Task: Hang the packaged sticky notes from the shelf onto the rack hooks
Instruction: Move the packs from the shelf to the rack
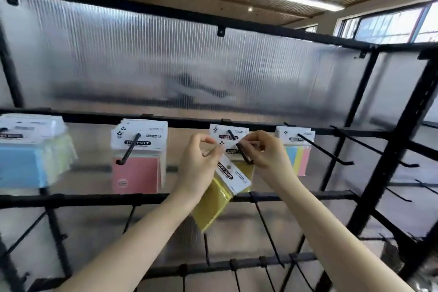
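A yellow sticky-note pack (219, 194) is hanging tilted in the left hand (201, 161), gripped between curled fingers at its white header. The right hand (265, 152) is pinching another pack's header (233, 146) at the tip of a black hook (244, 153). Pink (137, 168), blue (30, 156) and striped packs (299, 149) are hanging on neighbouring hooks of the black rack (379, 149).

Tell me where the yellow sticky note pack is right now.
In the head view, the yellow sticky note pack hangs tilted at centre, held by the left hand, just below the hook that the right hand touches.
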The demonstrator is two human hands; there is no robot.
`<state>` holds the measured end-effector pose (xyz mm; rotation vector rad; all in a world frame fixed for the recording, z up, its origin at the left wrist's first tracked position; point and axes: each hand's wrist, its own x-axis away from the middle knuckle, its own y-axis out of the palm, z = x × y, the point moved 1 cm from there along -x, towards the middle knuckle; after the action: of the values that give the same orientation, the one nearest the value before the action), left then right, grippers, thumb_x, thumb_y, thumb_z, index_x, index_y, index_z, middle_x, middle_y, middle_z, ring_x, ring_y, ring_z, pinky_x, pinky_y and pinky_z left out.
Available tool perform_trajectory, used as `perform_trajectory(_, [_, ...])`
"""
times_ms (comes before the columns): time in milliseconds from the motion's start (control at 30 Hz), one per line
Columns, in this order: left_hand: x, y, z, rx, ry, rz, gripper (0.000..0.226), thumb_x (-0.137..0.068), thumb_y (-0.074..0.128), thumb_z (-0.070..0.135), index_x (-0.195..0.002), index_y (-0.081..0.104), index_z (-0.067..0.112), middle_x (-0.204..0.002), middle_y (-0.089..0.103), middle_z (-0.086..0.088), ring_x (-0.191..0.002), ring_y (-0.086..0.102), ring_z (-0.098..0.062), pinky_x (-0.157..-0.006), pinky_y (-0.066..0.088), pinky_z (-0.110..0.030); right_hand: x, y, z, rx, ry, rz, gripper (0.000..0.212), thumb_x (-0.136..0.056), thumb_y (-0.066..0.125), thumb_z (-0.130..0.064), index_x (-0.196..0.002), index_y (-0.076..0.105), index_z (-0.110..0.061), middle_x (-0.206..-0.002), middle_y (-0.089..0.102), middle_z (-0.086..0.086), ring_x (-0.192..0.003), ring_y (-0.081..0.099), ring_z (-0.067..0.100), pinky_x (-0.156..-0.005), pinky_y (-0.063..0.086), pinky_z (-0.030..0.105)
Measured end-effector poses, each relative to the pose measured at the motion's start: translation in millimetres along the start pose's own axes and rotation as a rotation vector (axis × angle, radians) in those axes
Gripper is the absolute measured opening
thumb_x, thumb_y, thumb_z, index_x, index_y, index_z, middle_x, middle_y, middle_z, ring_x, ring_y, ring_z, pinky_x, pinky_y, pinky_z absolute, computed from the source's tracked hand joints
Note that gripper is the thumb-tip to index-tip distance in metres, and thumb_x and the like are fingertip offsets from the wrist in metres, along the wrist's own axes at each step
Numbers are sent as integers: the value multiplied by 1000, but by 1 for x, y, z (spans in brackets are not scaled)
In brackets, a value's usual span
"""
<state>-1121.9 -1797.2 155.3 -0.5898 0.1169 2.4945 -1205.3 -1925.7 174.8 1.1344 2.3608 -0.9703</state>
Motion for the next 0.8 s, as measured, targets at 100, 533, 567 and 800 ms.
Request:
perform_trajectory(100, [-3,-4,-5,5,2,57,20,-90,61,25,-99,50,11,-79,59,2,-59,62,7,-43,40,-7,-13,9,9,53,-35,45,6,-88,67,-15,-86,61,-14,-87,62,-4,-77,55,0,-64,39,2])
perform_trajectory(533, [10,-18,4,47,182,69,9,-87,63,23,-90,55,21,-78,68,0,-70,66,-3,-54,46,-12,-38,23,21,213,-32,163,12,-89,63,-23,-92,52,-17,-93,46,-9,-87,47,11,-71,35,23])
perform_trajectory(567, [12,-18,8,53,197,74,11,-85,65,27,-90,55,24,-77,69,0,-70,67,-4,-54,46,-13,-34,19,18,190,-55,186,11,-90,62,-24,-92,53,-17,-93,48,-8,-85,46,7,-72,35,22])
perform_trajectory(800, [27,-4,22,82,302,52,15,-80,65,35,-91,58,28,-74,71,3,-69,68,-5,-55,46,-12,23,-26,-14,-578,62,-105,38,-90,41,-51,-78,66,-25,-69,56,-3,-63,54,11,-57,44,21])
